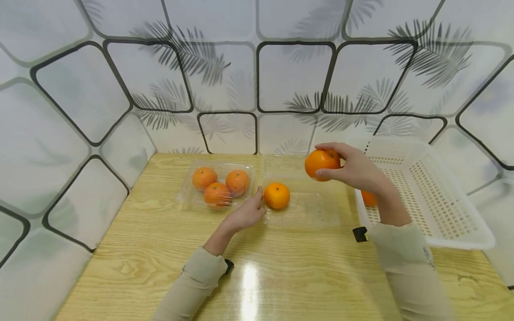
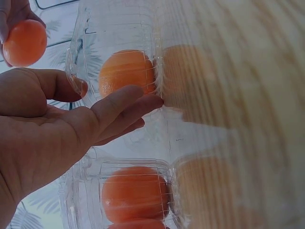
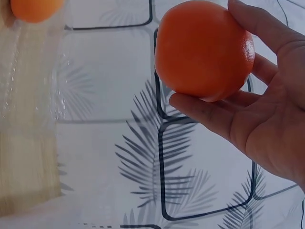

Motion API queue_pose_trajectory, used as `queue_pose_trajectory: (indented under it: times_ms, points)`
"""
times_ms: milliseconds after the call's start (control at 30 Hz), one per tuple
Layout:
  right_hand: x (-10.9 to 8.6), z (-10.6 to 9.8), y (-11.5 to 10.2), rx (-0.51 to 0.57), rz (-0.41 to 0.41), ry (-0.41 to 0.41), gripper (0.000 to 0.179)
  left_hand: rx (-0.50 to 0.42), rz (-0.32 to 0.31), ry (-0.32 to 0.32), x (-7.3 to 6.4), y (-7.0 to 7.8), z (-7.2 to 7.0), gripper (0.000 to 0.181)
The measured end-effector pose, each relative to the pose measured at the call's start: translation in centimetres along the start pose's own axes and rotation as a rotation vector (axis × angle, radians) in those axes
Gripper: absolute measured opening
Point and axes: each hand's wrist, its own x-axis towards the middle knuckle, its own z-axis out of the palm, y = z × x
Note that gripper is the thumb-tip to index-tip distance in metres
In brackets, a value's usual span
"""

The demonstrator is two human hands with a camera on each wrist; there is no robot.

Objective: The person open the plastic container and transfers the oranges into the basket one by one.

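My right hand [image 1: 355, 167] grips an orange [image 1: 320, 166] between thumb and fingers, raised above the right end of an open clear plastic clamshell box [image 1: 309, 209]. The right wrist view shows this orange large, with fingers under and behind it. One other orange [image 1: 276, 195] sits in the left end of that box. My left hand [image 1: 246, 213] is at the box's left side, fingers extended along its wall; in the left wrist view the thumb [image 2: 71, 88] is up at the rim. Left of this hand stands a second clear box [image 1: 184, 189] holding 3 oranges.
A white plastic basket [image 1: 453, 209] with a slotted floor stands at the right, an orange [image 1: 368, 198] showing at its near left side, partly hidden by my right wrist. A patterned cloth [image 1: 297, 76] rises behind the wooden table [image 1: 297, 276].
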Motion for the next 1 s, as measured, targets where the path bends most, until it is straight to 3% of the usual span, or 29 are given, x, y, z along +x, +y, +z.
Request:
queue_pose_trajectory:
  times_ms: [500, 1000]
  points:
    - [0.0, -4.4, 2.9, -0.058, 0.074, 0.030, 0.061, -0.016, -0.002, -0.022, 0.0, -0.2, 0.0, 0.073]
    - [1.1, -5.8, 7.7, -0.005, 0.155, 0.028, 0.064, -0.003, 0.023, -0.013, -0.2, 0.0, -0.2, 0.071]
